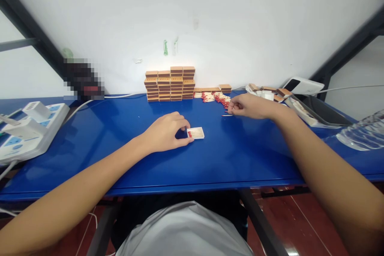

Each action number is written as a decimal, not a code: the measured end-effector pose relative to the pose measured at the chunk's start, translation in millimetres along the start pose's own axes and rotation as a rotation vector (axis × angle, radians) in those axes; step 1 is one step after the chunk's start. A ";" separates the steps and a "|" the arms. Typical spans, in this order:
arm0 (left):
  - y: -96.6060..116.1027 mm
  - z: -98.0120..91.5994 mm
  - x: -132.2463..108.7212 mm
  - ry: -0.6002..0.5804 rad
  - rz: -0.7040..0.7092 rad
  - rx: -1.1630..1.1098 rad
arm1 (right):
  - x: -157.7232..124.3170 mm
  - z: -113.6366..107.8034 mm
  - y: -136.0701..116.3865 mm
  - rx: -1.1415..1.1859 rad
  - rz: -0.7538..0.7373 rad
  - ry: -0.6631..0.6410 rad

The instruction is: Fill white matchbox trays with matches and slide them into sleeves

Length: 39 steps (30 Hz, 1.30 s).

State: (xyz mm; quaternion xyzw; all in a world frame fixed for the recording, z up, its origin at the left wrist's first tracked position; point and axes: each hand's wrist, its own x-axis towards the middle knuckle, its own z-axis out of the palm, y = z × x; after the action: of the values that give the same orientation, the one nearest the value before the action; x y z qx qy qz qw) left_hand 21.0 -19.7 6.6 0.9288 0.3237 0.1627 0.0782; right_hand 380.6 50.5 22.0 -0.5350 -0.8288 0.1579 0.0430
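Note:
My left hand (166,131) rests on the blue table (120,160) with its fingers curled round the left end of a small open matchbox tray (196,133) holding red-tipped matches. My right hand (249,106) is further back and to the right, its fingers pinched together at the near edge of a loose pile of red-tipped matches (214,97). A single match (227,115) lies on the table just under that hand. Behind the pile stands a stack of several brown matchboxes (170,84) against the white wall.
A white power strip (28,128) with cables lies at the left edge. More matchbox parts (267,91), a white device (303,85) and a dark tray (322,112) sit at the right, with clear plastic (363,134) beside them. The table's front edge runs just before my body.

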 end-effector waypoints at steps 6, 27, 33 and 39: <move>-1.1 0.3 0.1 -0.006 0.005 0.007 | -2.1 -1.4 6.1 -0.002 0.014 0.010; -1.0 -0.4 -0.1 -0.009 0.004 0.015 | 2.6 0.6 12.8 -0.039 0.023 -0.009; -0.1 -0.4 0.4 -0.014 -0.003 0.014 | -1.5 -0.4 1.9 -0.015 -0.017 -0.017; -1.1 0.5 0.0 -0.007 0.006 0.010 | 1.2 2.0 1.3 -0.008 -0.058 -0.057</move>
State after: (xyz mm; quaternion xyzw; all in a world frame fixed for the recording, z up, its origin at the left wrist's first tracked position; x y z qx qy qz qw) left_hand 20.6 -18.8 5.8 0.9307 0.3215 0.1578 0.0742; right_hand 380.8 51.6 19.6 -0.5063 -0.8454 0.1688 0.0218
